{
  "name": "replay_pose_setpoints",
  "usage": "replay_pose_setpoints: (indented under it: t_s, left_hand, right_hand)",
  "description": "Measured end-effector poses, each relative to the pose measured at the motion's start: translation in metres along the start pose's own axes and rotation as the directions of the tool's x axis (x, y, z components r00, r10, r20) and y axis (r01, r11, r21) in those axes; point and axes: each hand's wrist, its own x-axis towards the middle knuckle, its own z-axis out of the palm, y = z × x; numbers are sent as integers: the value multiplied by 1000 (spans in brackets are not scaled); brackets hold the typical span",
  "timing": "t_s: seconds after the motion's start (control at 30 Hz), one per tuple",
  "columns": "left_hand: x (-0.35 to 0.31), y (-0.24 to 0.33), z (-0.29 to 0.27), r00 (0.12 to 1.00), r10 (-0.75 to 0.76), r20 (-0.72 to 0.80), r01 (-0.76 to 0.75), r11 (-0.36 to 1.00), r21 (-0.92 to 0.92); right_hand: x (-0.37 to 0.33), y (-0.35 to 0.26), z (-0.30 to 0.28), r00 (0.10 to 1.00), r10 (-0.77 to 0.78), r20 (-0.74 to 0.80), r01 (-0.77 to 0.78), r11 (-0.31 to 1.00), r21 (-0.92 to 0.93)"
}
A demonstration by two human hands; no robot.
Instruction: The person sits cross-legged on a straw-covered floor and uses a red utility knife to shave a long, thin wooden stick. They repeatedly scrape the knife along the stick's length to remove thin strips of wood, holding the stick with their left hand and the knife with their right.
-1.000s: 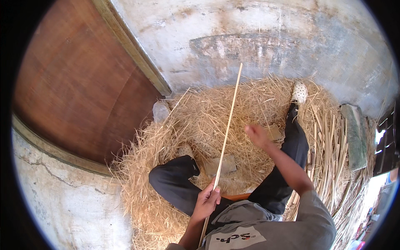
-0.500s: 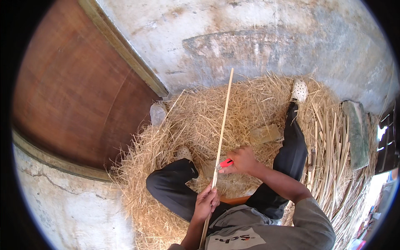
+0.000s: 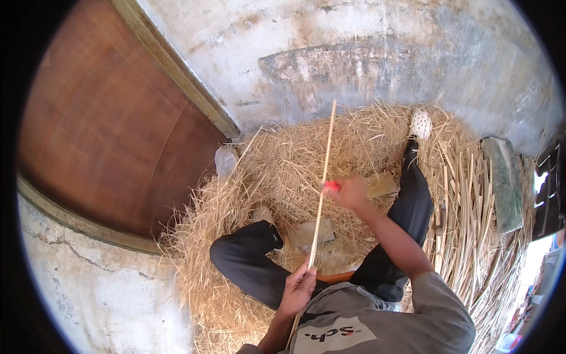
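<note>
- Your left hand (image 3: 299, 287) has its fingers closed around the lower part of the long thin stick (image 3: 323, 180), which rises tilted over your lap.
- Your right hand (image 3: 349, 193) sits against the stick midway up, fingers wrapped on a small red tool (image 3: 332, 186).
- Straw (image 3: 283, 165) lies under and around your legs.
- A flat stone (image 3: 311, 232) lies just behind the stick.
- Split cane strips (image 3: 466, 200) lie at your right, a wooden door (image 3: 112, 124) at your left.

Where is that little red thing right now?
In the head view, the red thing sits in the right hand, pressed against the long stick about halfway up, above the straw between the person's legs.
</note>
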Motion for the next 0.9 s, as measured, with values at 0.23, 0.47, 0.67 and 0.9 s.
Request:
replay_pose_setpoints:
  t_s: [0.23,0.47,0.67,0.9]
  left_hand:
    - [-1,7,3,997,60,-46,-52,986,157]
    - [-17,-2,7,995,98,7,-97,962,254]
    - [-28,3,11,989,146,15,-142,930,338]
    - [-48,-7,9,991,125,43,-132,898,420]
  right_hand:
    - [-43,-19,-4,952,-299,71,294,953,73]
    - [1,23,-2,991,-63,-115,68,997,41]
    - [-27,11,7,918,-325,-229,350,934,75]
    - [11,40,-17,923,-186,-336,215,975,50]
